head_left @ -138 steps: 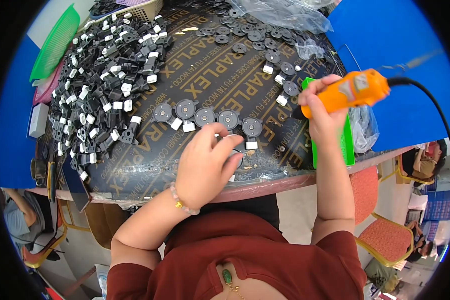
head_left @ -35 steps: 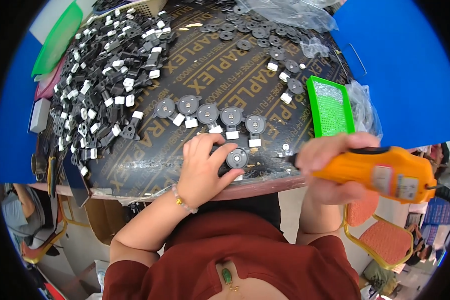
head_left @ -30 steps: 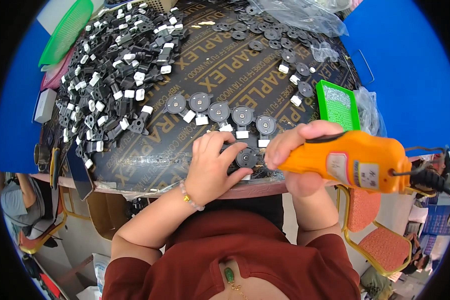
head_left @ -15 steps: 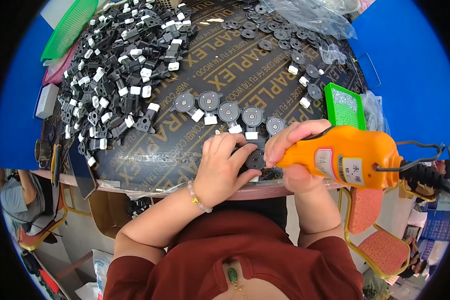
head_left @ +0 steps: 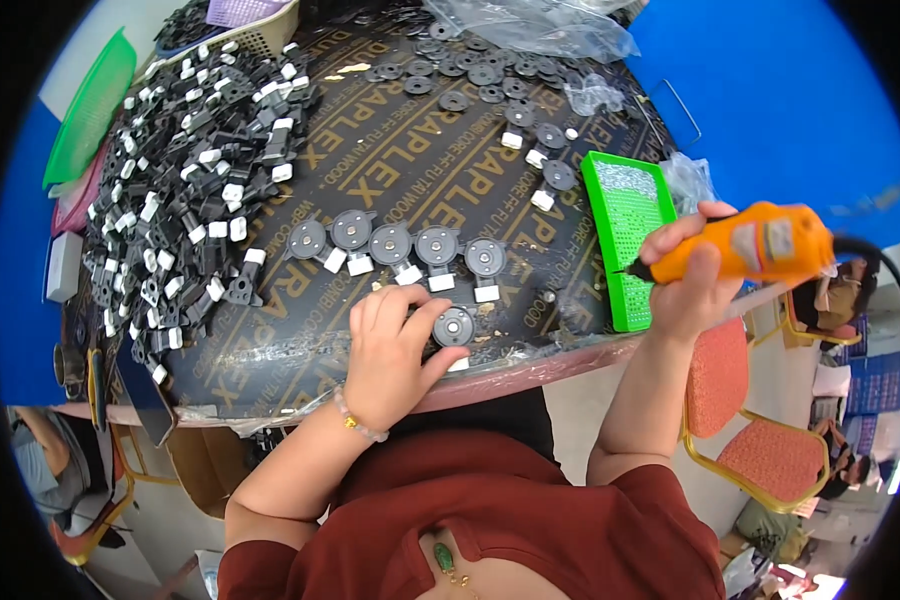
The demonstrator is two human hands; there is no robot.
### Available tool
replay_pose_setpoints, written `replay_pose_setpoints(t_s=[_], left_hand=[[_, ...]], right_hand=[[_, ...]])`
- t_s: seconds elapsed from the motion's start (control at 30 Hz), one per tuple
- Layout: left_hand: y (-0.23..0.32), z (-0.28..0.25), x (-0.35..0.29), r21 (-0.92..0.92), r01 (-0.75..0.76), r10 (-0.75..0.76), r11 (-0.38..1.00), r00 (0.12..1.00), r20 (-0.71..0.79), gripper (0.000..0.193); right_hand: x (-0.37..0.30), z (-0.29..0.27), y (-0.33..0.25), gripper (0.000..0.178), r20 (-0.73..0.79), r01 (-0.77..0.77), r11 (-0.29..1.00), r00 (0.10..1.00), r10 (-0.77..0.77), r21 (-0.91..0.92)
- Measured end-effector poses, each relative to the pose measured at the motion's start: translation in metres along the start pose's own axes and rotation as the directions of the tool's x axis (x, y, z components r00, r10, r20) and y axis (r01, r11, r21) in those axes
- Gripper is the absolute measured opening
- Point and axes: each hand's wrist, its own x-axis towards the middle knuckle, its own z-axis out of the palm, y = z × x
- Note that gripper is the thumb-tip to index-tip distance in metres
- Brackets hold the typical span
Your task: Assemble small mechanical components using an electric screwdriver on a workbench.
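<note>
My right hand (head_left: 688, 275) grips an orange electric screwdriver (head_left: 745, 245). Its dark bit points left, over the green tray (head_left: 625, 316), which has small metallic pieces at its far end. Between the thumb and forefinger of my left hand (head_left: 395, 345) sits a round black part (head_left: 455, 326) with a white connector, near the table's front edge. Just beyond it stands a row of several similar black discs (head_left: 390, 243) with white connectors. A few more such assemblies (head_left: 558, 176) lie to the left of the tray.
A big heap of black parts with white connectors (head_left: 200, 190) covers the table's left side. Loose black discs (head_left: 483, 74) spread at the back, beside a clear plastic bag (head_left: 540, 28). A green basket (head_left: 95, 110) leans at the far left. Red chairs (head_left: 760, 470) stand off the right edge.
My right hand has lifted the screwdriver off the round part and swung it right to the green tray. My left hand has stayed at the part. The whole view has shifted.
</note>
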Motion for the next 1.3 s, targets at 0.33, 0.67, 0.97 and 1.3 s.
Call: replay_pose_setpoints(t_s=[0.33,0.67,0.97,1.3], left_hand=[[0.0,0.003,0.002,0.03,-0.022,0.022,0.999,1.0,-0.007,0.053],[0.003,0.001,0.002,0.029,-0.009,0.009,1.0,1.0,0.015,0.052],[-0.001,0.001,0.002,0.013,-0.015,0.015,1.0,1.0,0.018,0.053],[-0.002,-0.001,0.001,0.004,-0.034,0.034,0.999,0.999,-0.015,0.055]], right_hand=[[-0.008,-0.05,0.038,0.041,-0.124,-0.045,0.991,0.992,0.03,-0.127],[-0.01,-0.054,0.032,0.044,-0.151,0.011,0.996,0.988,-0.025,-0.093],[-0.035,0.038,-0.03,0.07,0.206,0.059,0.953,0.971,-0.125,0.298],[-0.056,0.094,-0.01,0.069,0.472,-0.292,0.915,0.871,0.135,0.277]])
